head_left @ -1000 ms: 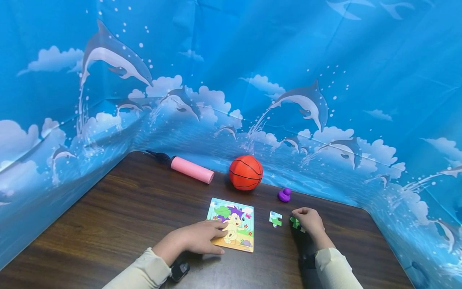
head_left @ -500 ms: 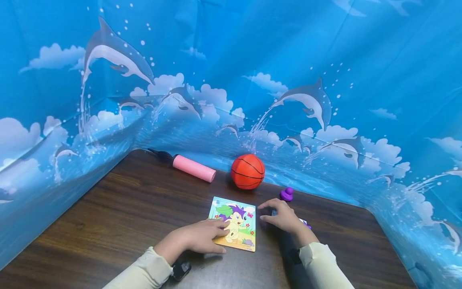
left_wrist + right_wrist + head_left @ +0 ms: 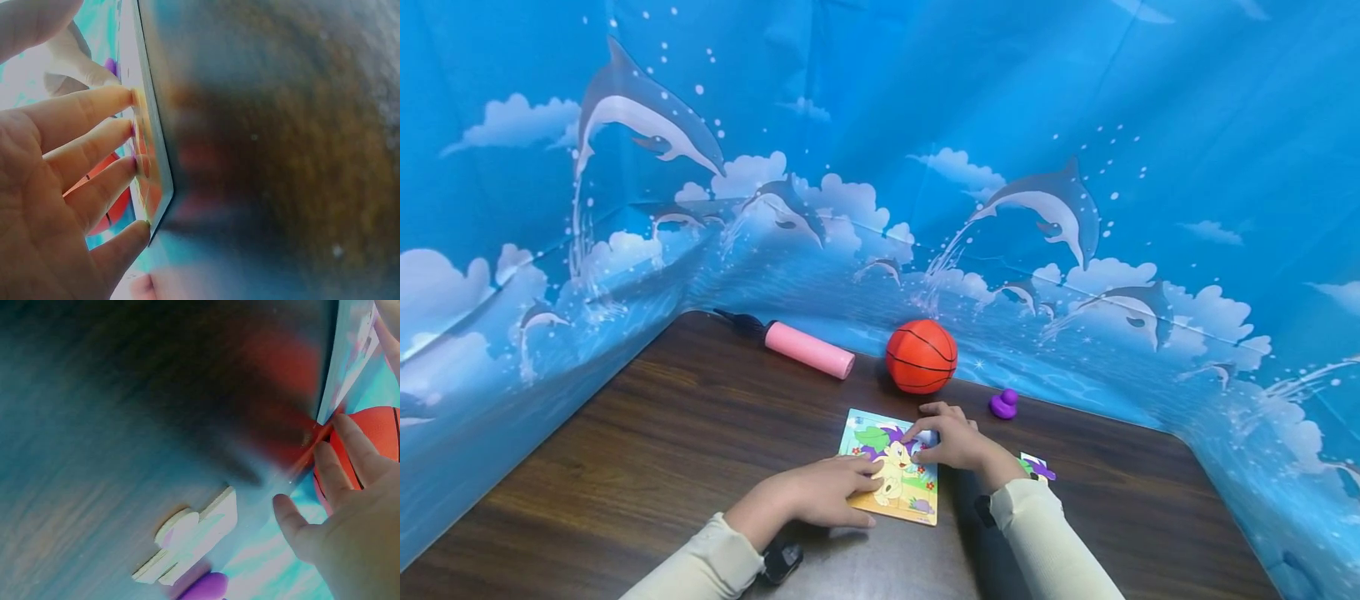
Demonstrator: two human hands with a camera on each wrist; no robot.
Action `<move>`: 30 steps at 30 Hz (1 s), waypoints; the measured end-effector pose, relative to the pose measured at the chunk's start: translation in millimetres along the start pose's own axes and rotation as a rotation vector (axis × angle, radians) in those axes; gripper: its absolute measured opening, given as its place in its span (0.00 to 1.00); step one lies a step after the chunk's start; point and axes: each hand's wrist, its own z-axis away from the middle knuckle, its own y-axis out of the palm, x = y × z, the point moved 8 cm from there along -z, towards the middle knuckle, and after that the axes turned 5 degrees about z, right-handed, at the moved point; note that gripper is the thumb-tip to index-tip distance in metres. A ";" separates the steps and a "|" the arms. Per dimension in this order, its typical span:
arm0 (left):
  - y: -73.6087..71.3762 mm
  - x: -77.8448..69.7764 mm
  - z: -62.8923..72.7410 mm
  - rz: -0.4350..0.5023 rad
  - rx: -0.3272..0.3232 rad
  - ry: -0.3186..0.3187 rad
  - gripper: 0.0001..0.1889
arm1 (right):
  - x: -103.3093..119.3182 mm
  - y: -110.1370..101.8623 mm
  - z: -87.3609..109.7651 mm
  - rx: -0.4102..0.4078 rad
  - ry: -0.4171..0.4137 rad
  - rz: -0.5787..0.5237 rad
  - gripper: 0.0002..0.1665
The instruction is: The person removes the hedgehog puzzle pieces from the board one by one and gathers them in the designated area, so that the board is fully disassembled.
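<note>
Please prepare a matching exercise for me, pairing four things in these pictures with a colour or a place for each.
Things:
1. pump
2. ball
3. small toy with a round knob
4. left hand

Colours and places:
A. touching the picture puzzle
B. purple all over
C. pink and black
D. orange-red with black lines

Pairs: 1-C, 2-D, 3-B, 4-A

You've got two bare hands, left hand (image 3: 820, 492) and right hand (image 3: 957, 443), two cream fabric sleeves (image 3: 700, 567), one square cartoon-printed jigsaw board (image 3: 895, 483), one red-orange black-lined ball (image 3: 922, 357), one pink cylinder with black tapered end (image 3: 808, 350), one small purple rounded toy (image 3: 1003, 405), one dark wood-grain table (image 3: 685, 433). You've at least one loose white-green-purple jigsaw piece (image 3: 1035, 464); can't tell if the right wrist view's is the same.
</note>
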 end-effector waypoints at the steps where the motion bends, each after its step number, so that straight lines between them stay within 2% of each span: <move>1: -0.1 -0.4 0.1 -0.001 -0.001 -0.001 0.31 | -1.0 0.3 -0.8 0.007 0.008 0.004 0.14; 12: 0.1 -2.4 0.0 -0.001 -0.003 -0.007 0.31 | 0.7 -0.7 -5.4 0.019 0.026 0.019 0.10; 23: -0.9 -2.5 1.0 -0.010 -0.008 -0.021 0.31 | 13.9 -3.4 -3.2 -0.096 -0.085 0.067 0.10; 28: 0.4 -1.3 0.4 -0.009 -0.014 -0.012 0.31 | 12.8 -6.4 1.0 -0.139 -0.091 -0.001 0.12; 30: 0.7 -1.4 0.1 -0.006 -0.016 -0.004 0.31 | 9.3 -9.1 2.5 -0.169 -0.068 -0.073 0.13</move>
